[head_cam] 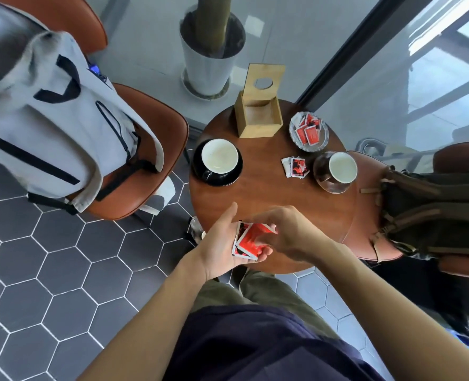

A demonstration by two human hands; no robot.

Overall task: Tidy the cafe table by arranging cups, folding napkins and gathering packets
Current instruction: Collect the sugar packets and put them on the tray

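Both bare forearms reach forward and converge. The left hand (222,243) lies palm-up, cupping red foil packets (251,240); the right hand (285,232) curls over them, fingertips pinching.

Bright, soft daylight fills the scene, entering through the glass wall (409,86) at upper right, whose panes carry pale milky reflections. Shadows are faint and diffuse; the round wooden table (269,193) shows a mild sheen rather than hard glare. The wide-angle lens bends straight lines strongly toward the edges, so the hexagon floor tiles (35,270) curve and stretch. The centre is reasonably sharp, while the grey backpack (49,119) smears into blur at the upper left corner. Fine detail looks soft and slightly compressed throughout, with print on the red packets unreadable.
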